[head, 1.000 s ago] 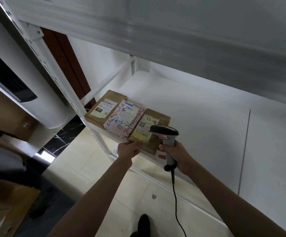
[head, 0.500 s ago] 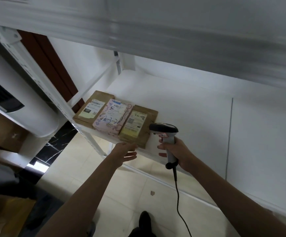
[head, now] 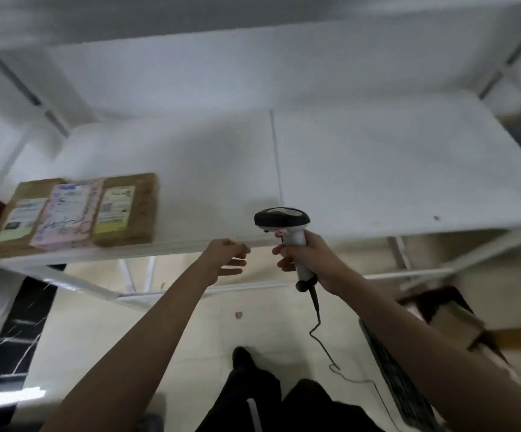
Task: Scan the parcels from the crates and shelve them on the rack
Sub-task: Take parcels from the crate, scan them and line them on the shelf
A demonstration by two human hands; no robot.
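Three parcels lie side by side at the left end of the white rack shelf (head: 377, 169): a brown box (head: 19, 213), a pink padded envelope (head: 66, 216) and a brown box with a yellow label (head: 128, 210). My right hand (head: 312, 260) grips the handle of a black-and-white barcode scanner (head: 284, 222), held upright at the shelf's front edge, its cable hanging to the floor. My left hand (head: 226, 260) hangs empty just left of the scanner, fingers loosely curled, below the shelf edge and apart from the parcels.
Another white shelf runs overhead. An open cardboard box (head: 452, 316) and a dark crate edge (head: 396, 388) sit on the tiled floor at the right. My legs and a shoe (head: 243, 360) show below. A black marble strip (head: 13, 344) lies at the left.
My left hand has drawn back from the parcels and moved right, empty. The view has swung to the right, so the parcels now sit at the far left. The scanner stays in my right hand.
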